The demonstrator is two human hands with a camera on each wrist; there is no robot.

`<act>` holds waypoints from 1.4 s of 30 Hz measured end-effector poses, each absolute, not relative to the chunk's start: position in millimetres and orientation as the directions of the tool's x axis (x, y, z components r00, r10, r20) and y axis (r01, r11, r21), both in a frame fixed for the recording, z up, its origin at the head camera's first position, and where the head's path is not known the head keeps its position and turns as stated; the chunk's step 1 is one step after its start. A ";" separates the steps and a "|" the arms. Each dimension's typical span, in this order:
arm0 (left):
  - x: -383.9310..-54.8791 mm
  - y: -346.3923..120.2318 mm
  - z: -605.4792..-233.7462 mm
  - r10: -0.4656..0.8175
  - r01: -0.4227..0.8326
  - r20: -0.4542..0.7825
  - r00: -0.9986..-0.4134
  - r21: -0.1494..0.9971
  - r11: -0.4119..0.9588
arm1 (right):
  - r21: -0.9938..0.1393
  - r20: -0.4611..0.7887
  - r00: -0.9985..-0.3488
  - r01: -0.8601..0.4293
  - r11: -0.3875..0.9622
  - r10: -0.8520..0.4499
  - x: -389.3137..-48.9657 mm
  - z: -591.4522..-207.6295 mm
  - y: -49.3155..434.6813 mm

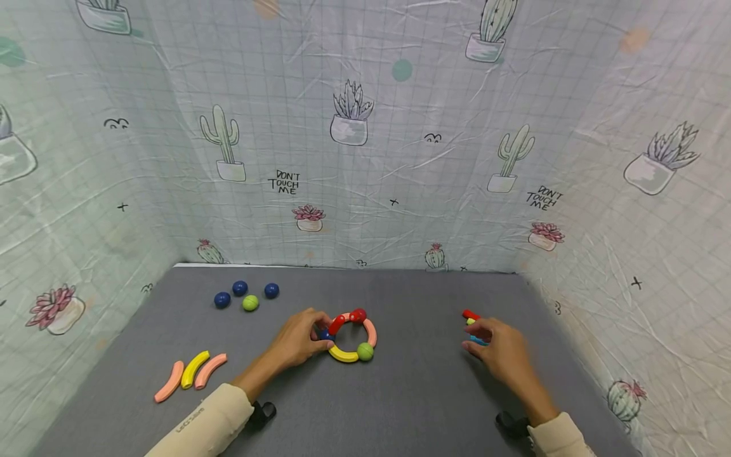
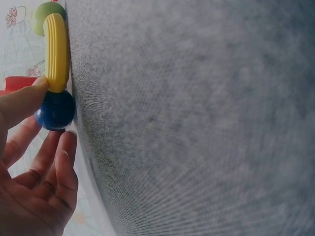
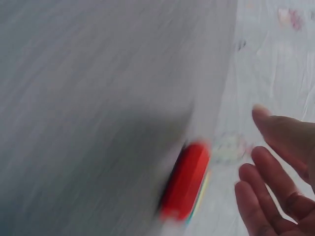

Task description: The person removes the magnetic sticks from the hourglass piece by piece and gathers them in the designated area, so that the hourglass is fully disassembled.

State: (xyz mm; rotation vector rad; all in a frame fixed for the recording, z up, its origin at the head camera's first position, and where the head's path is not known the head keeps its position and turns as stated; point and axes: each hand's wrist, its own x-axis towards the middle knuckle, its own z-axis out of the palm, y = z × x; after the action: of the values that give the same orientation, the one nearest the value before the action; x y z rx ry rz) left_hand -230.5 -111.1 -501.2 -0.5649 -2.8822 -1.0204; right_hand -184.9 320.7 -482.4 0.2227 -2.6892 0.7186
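A ring of curved rods and balls lies mid-table: a yellow curved rod (image 1: 344, 356), a green ball (image 1: 365, 351), a pink curved rod (image 1: 370, 332), a red ball (image 1: 358, 315) and a red rod (image 1: 337, 325). At its left side my left hand (image 1: 301, 337) pinches a blue ball (image 2: 56, 110) between thumb and fingers. In the left wrist view the thumb is right at the joint with the yellow rod. My right hand (image 1: 504, 352) hovers with parted fingers, nothing between them, close to a red rod (image 3: 186, 181) and a blue piece (image 1: 478, 341), which it partly hides.
Back left sit several blue balls (image 1: 240, 288) and a green ball (image 1: 250, 303). Two pink curved rods (image 1: 169, 381) and a yellow one (image 1: 195, 369) lie front left. A cactus-print sheet (image 1: 394, 165) walls the grey table (image 1: 411, 393) at the back and sides.
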 end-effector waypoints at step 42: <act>-233.1 -110.1 -498.3 0.326 0.333 0.130 -0.936 0.625 0.706 | -0.748 0.180 -0.923 -0.352 0.562 -0.339 -254.9 -483.8 132.1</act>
State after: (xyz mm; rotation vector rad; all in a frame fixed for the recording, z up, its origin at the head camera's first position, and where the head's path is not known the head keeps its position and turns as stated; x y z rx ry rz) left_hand -233.1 -110.1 -498.3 -0.5589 -2.8932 -1.0618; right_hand -254.9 132.1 -483.8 0.6114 -2.7627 1.3287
